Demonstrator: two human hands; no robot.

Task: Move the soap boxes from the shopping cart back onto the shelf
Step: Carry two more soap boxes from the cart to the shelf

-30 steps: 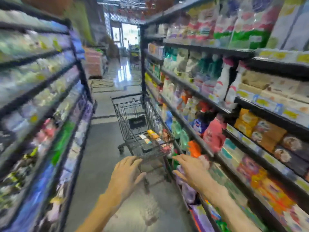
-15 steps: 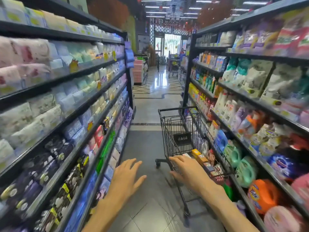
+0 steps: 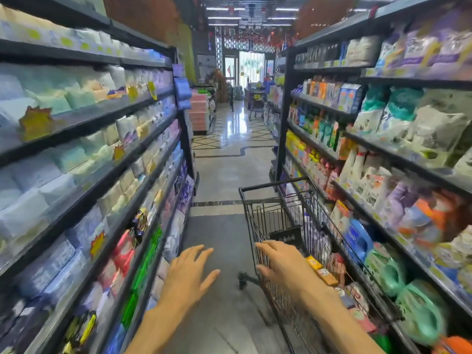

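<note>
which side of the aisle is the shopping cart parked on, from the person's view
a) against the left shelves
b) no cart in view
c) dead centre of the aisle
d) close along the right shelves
d: the shopping cart stands close beside the right shelves, with the right hand over its near end and small boxes inside; the left hand hangs open over bare floor.

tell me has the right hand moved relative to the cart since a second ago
Yes. The right hand was short of the shopping cart and now reaches over its near rim, above the soap boxes.
</note>
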